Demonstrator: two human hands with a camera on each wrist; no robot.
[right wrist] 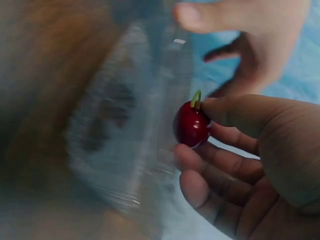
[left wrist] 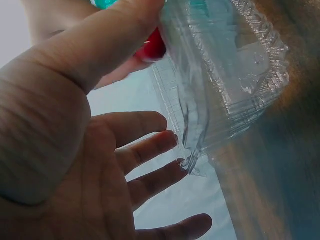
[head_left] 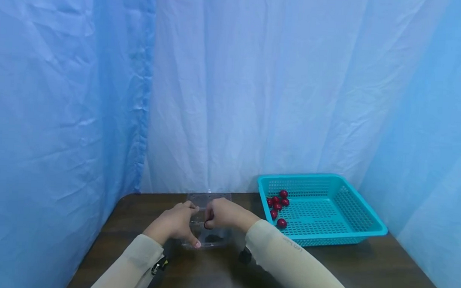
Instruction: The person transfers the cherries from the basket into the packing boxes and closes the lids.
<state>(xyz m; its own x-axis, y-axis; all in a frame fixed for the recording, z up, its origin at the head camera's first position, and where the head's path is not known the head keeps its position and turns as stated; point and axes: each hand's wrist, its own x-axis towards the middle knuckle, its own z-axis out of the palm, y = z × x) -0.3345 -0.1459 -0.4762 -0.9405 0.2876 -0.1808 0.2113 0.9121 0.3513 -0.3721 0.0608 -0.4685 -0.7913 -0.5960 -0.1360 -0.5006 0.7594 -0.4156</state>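
Note:
A clear plastic clamshell box (head_left: pixel 219 234) stands on the table with its lid raised at the back. My left hand (head_left: pixel 177 221) spans its left side. In the left wrist view the fingers are spread and fairly straight, some fingertips touching the box's clear edge (left wrist: pixel 192 145), while the thumb lies along the near part. Above the box, my right hand (head_left: pixel 227 213) pinches a dark red cherry (right wrist: pixel 192 125) with a short green stem between thumb and fingers. Beside the box wall, the cherry shows partly behind the left thumb in the left wrist view.
To the right stands a turquoise plastic basket (head_left: pixel 298 176) with several red cherries (head_left: pixel 277 206) gathered at its left end. The dark wooden table (head_left: pixel 201 273) is backed by pale blue curtains (head_left: pixel 232 97). Both wrists wear dark straps.

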